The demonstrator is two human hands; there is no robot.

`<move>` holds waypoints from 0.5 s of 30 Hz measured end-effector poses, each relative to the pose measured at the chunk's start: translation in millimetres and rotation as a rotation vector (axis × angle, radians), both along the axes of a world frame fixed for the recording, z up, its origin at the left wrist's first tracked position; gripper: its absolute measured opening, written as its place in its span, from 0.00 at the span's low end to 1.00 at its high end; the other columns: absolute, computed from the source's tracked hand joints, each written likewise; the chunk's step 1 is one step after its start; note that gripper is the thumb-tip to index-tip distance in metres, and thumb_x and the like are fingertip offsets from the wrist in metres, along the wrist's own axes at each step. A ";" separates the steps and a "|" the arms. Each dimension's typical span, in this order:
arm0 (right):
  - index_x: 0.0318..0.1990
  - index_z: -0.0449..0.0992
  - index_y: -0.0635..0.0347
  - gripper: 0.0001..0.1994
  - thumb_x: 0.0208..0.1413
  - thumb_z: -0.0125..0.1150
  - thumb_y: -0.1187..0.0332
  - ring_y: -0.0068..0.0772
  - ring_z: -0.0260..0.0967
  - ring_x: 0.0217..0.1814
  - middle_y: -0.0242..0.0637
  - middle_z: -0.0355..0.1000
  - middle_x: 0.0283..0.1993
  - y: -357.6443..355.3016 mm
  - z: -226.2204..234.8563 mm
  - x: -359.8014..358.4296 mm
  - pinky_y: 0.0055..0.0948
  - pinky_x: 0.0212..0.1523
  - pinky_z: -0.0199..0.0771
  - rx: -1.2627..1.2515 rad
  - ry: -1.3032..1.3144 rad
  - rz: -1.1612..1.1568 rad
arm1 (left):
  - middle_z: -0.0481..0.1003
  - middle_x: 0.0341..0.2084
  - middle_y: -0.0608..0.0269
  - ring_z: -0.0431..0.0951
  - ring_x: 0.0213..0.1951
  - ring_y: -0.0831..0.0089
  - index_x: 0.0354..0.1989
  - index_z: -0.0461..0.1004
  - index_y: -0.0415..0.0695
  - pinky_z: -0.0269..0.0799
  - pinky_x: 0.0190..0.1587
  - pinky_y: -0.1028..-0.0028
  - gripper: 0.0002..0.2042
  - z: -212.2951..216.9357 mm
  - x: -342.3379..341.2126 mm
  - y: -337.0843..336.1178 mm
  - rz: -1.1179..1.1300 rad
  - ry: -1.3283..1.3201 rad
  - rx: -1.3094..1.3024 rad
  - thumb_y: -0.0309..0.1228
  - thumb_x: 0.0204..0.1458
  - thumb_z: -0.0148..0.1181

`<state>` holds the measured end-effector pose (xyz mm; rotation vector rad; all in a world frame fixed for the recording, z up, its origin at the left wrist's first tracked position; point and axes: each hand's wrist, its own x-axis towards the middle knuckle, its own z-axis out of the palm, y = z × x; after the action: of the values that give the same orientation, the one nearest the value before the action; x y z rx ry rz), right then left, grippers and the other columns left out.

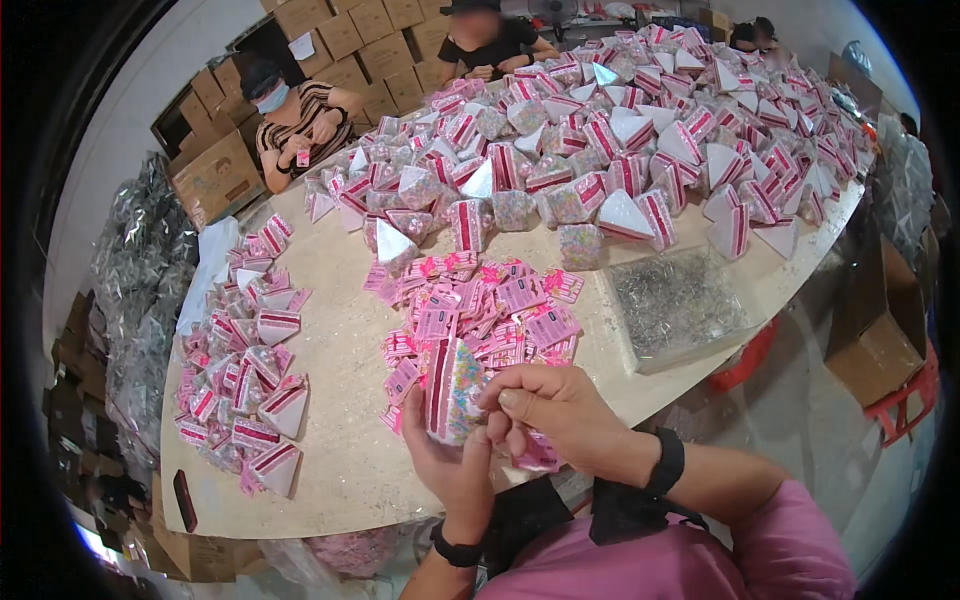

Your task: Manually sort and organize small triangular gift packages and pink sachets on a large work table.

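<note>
My left hand (452, 485) holds a soft cake-slice toy (462, 395) with white and dark red layers and a side speckled with coloured sprinkles. My right hand (562, 412) is at the toy's right side, thumb and forefinger pinched together. Whatever lies between those fingertips is too small to make out. Under and beyond both hands spreads a pile of pink printed cards (470, 310). One pink card (540, 455) shows just below my right hand.
Many similar cake slices (600, 150) heap across the table's far side; another group (250, 390) lies left. A clear box (680, 310) of thin transparent pieces stands right. A phone (185, 500) lies at the left edge. Several people work across the table (340, 400).
</note>
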<state>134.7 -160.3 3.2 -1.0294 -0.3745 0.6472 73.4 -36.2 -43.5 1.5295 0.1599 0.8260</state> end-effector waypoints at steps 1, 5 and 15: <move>0.45 0.68 0.68 0.09 0.59 0.49 0.73 0.19 0.67 0.23 0.39 0.72 0.27 -0.1 -1.6 0.9 0.18 0.25 0.68 0.022 0.032 0.027 | 0.56 0.59 0.52 0.57 0.60 0.64 0.61 0.52 0.33 0.50 0.62 0.67 0.35 -1.8 0.4 0.9 0.005 -0.004 0.003 0.25 0.42 0.58; 0.45 0.69 0.68 0.10 0.59 0.51 0.73 0.21 0.66 0.22 0.41 0.72 0.28 -4.3 -6.2 5.9 0.18 0.27 0.68 0.134 0.163 0.099 | 0.55 0.59 0.50 0.55 0.61 0.63 0.61 0.50 0.32 0.47 0.64 0.66 0.37 -7.6 -0.9 2.1 -0.004 -0.040 -0.030 0.23 0.40 0.59; 0.38 0.71 0.65 0.08 0.55 0.58 0.69 0.21 0.64 0.19 0.43 0.73 0.30 -10.6 -21.2 14.8 0.25 0.30 0.71 0.313 0.291 0.257 | 0.55 0.59 0.50 0.55 0.62 0.61 0.62 0.49 0.32 0.46 0.64 0.64 0.38 -9.3 3.0 0.0 -0.022 -0.091 -0.055 0.24 0.40 0.59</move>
<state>149.5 -170.9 -18.0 -0.5819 -0.3410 0.9240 76.5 -36.2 -52.8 1.4368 0.0982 0.8649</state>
